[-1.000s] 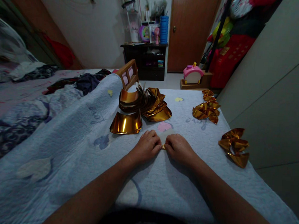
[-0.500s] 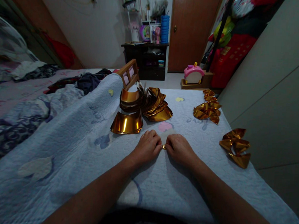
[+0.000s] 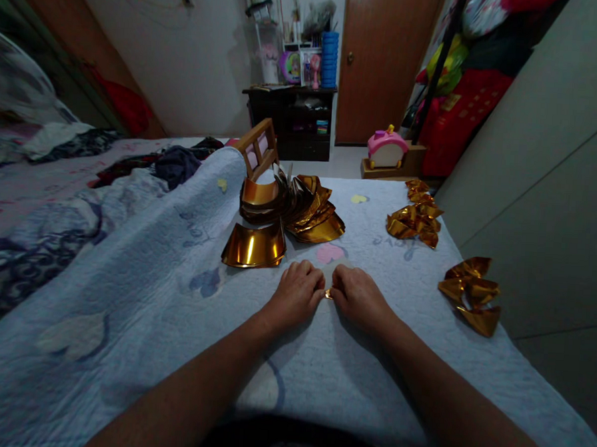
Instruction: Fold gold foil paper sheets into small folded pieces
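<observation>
Gold foil paper (image 3: pixel 327 293) lies pinched between both hands on the pale blue quilt (image 3: pixel 139 288), almost wholly hidden; only a small glint shows between the fingertips. Left hand (image 3: pixel 298 289) and right hand (image 3: pixel 359 295) are both curled knuckles-up, thumbs and forefingers grasping the piece from either side, nearly touching. Judgement: a fold or crease is being set. Best done with the piece pressed flat against the quilt, edges lined up before pinching hard, since foil keeps every stray crease. Soft bedding gives little backing, so firm, even pressure matters. Unfolded gold sheets (image 3: pixel 253 246) lie just ahead; finished folded pieces (image 3: pixel 469 294) sit well apart at right.
</observation>
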### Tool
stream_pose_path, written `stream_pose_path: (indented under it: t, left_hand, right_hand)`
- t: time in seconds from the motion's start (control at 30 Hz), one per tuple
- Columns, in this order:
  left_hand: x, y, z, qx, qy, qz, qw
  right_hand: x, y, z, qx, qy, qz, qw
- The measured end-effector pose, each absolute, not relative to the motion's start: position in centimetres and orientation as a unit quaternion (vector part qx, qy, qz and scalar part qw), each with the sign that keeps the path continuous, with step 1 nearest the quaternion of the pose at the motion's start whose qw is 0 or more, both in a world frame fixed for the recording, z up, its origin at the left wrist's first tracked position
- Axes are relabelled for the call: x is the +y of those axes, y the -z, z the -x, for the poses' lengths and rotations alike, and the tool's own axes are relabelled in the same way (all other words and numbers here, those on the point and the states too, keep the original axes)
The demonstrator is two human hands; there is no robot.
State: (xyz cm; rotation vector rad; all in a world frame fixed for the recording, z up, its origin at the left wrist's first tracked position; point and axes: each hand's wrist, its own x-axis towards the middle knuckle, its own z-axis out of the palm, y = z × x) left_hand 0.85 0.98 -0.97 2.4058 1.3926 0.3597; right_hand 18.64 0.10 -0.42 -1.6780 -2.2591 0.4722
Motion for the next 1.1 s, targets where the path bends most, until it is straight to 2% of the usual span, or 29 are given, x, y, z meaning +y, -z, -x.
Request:
stream_pose_path:
  t: [0.17,0.4,0.73,1.1]
  left_hand:
    - [0.8,0.8,-0.9,0.489,-0.15,-0.841,0.177]
    - [1.6,1.0,-0.6,0.404,-0.189,-0.867,0.223]
    - [1.8,1.1,-0.5,0.392,-0.17,-0.87,0.245]
    - [1.8,0.7,-0.7,0.407,-0.154,-0.866,0.245]
  right_hand:
    - [0.1,0.5,-18.7,-0.793,-0.158,0.573,0.134]
    - [0.3,0.8,-18.8,-0.794,-0.165,0.57,0.132]
    - [0.0,0.3,-19.3,-0.805,-0.19,0.542,0.152]
    - [-0.4,1.5,-18.7,-0.792,-0.151,0.552,0.214]
